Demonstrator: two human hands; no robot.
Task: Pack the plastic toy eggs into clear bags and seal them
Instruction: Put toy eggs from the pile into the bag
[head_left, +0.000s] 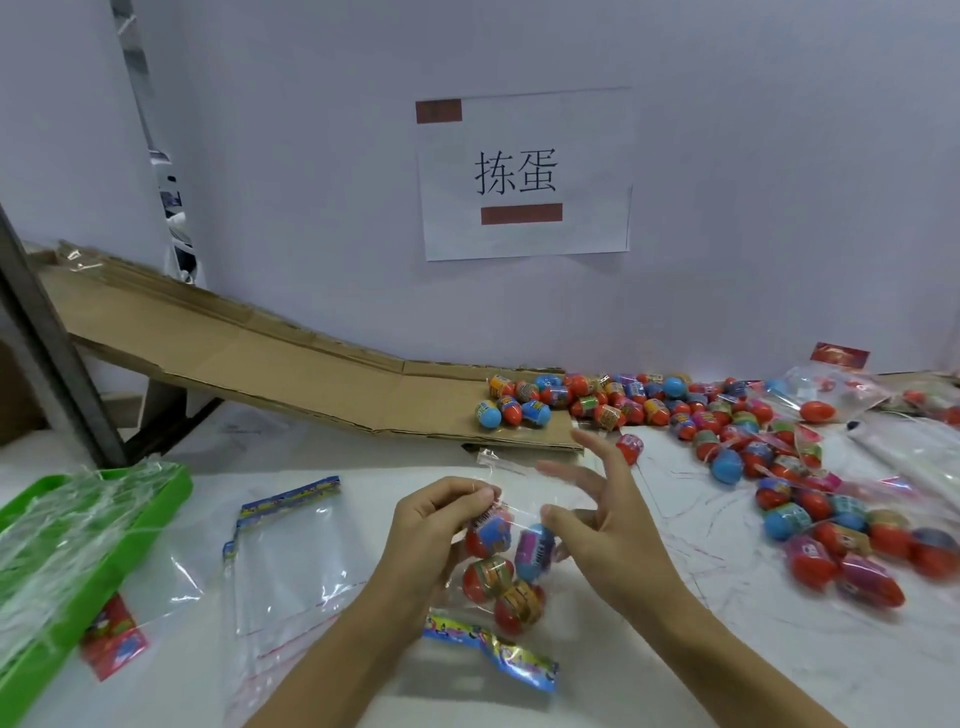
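Note:
My left hand (439, 525) pinches the upper part of a clear bag (506, 558) that holds several toy eggs, red and blue with printed wraps. The bag's colourful header strip (493, 652) hangs at its lower end, near me. My right hand (602, 525) is at the bag's right side, its thumb against the plastic and its fingers spread and raised. The bag's open flap (498, 462) sticks up between the two hands. A big heap of loose toy eggs (727, 431) spreads over the table at the right and at the foot of a cardboard ramp.
A cardboard ramp (249, 348) slopes down from the left. Empty clear bags (291, 551) lie flat at left of my hands. A green tray (67, 566) with plastic film sits at far left. Filled bags (841, 389) lie far right. A paper sign (524, 176) hangs on the wall.

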